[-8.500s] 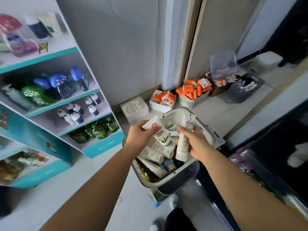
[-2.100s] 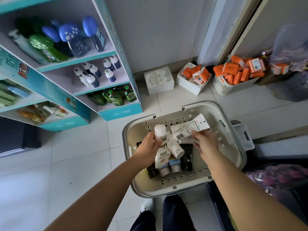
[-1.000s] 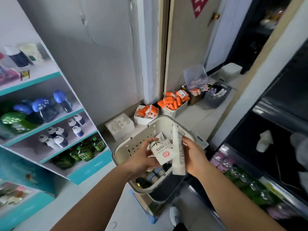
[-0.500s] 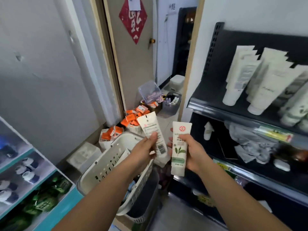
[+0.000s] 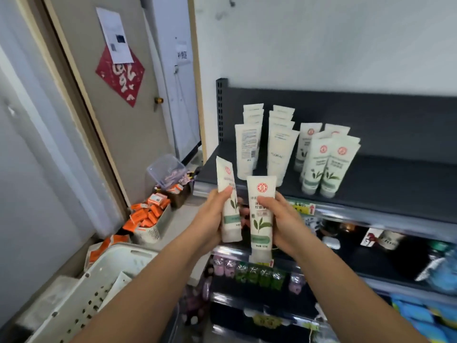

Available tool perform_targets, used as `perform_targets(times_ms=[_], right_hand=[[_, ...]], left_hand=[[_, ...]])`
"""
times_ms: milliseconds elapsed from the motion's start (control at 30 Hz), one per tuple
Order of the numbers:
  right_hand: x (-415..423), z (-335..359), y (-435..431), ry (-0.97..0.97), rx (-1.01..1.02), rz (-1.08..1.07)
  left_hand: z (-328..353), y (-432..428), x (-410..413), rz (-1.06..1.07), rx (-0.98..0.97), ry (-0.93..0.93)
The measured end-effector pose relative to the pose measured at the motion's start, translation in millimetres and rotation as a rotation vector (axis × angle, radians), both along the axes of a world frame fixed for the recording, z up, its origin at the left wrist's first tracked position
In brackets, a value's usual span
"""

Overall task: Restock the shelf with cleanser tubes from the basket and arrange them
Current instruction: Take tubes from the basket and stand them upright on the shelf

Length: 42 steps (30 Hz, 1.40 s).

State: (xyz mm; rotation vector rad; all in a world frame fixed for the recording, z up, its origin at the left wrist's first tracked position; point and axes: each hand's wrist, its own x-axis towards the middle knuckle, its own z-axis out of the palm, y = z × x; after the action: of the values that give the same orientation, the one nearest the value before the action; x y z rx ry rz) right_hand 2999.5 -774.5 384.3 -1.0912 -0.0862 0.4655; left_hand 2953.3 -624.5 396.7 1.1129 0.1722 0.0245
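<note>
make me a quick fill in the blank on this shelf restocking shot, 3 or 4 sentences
1. Each hand holds one cleanser tube: the left hand and the right hand hold ____ tubes in all.
2. The held tubes bear a ____ leaf print.
3. The tubes on the dark shelf stand with their caps pointing ____.
4. The white basket sits at the ____ of the view.

Missing words: two; green; down; lower left

Two tubes (image 5: 261, 214) are being held side by side before the shelf (image 5: 385, 179), one in each hand. Behind them, on the shelf, more tubes (image 5: 279, 147) are standing in rows. The basket (image 5: 99, 276) is sitting lower left.
</note>
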Motion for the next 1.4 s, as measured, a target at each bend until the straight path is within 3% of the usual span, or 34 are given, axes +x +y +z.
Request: perform_targets(times_ms=[133, 400, 700, 1067, 1400], right_hand=[[21.1, 33.0, -56.9, -0.15, -0.084, -0.029], [55.3, 103.9, -158.4, -0.549, -0.333, -0.01], [107.1, 197.5, -230.5, -0.761, -0.362, -0.003], [190.0, 250.7, -220.9, -0.796, -0.479, -0.107], [269.0, 246.1, -201.8, -0.833, -0.569, -0.293]], left_hand=[[32.3, -36.9, 22.8, -0.085, 0.055, -0.062], [84.2, -119.1, 68.2, -0.056, 0.119, -0.154], [199.2, -160.6, 111.7, -0.192, 0.776, -0.393], [246.9, -155.0, 214.7, -0.293, 0.925, -0.378], [255.0, -137.9, 313.4, -0.3, 1.119, -0.44]])
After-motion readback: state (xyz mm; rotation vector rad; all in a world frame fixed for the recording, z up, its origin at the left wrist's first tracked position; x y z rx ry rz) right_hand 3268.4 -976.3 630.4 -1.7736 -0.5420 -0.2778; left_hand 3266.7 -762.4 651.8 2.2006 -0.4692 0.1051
